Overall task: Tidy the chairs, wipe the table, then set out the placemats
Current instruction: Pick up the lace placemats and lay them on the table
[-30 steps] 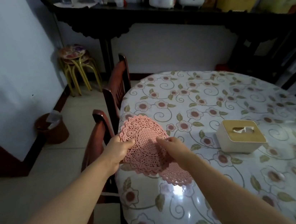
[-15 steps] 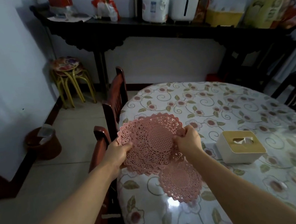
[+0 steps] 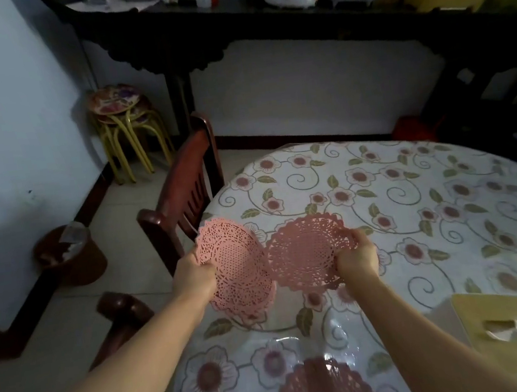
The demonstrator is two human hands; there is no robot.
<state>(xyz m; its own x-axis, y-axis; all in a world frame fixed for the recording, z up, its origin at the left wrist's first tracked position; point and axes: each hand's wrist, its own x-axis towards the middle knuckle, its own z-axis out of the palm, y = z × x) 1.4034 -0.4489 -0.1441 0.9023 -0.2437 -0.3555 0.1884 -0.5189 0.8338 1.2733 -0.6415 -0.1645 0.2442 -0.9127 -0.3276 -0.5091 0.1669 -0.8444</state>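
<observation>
Above the left edge of the round table (image 3: 415,195), with its flowered cover, I hold pink lace placemats. My left hand (image 3: 194,278) grips a small stack of placemats (image 3: 236,264) by its left rim. My right hand (image 3: 355,257) pinches a single placemat (image 3: 310,251) by its right rim, drawn a little to the right of the stack. Another pink placemat (image 3: 325,387) lies flat on the table near the bottom edge of the view. Two dark wooden chairs, one ahead (image 3: 184,192) and one close by (image 3: 118,316), stand tucked against the table's left side.
A tissue box with a wooden lid (image 3: 511,330) sits on the table at the lower right. A brown waste bin (image 3: 71,256) stands by the left wall, and stacked stools (image 3: 121,115) behind it. A dark sideboard (image 3: 293,23) with appliances runs along the back wall.
My right hand has pulled one placemat off the stack and moved it to the right. The view has moved forward, so the placemat lying on the table now sits at the bottom edge.
</observation>
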